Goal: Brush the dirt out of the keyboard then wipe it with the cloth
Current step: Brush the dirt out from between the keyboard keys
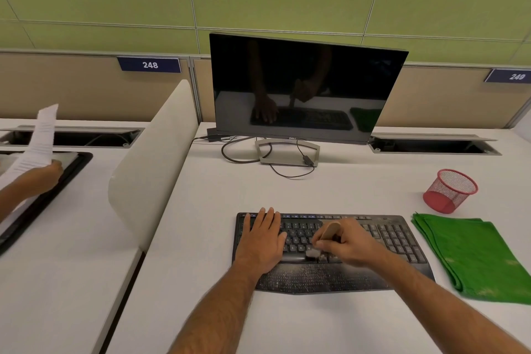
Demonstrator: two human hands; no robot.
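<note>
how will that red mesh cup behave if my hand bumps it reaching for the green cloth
The red mesh cup already lies tilted on the desk, so it would probably roll or skid. Its open wire mesh suggests it is light and would shift at a small nudge. The green cloth, folded flat, should simply drape when lifted.

plaque (149, 64) 248, plaque (510, 76) 249, monitor (301, 86) Dell

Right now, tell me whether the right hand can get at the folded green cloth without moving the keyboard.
Probably yes. The folded green cloth lies on the white desk just right of the black keyboard, nothing between them. But the right hand holds a small wooden-handled brush.
</note>
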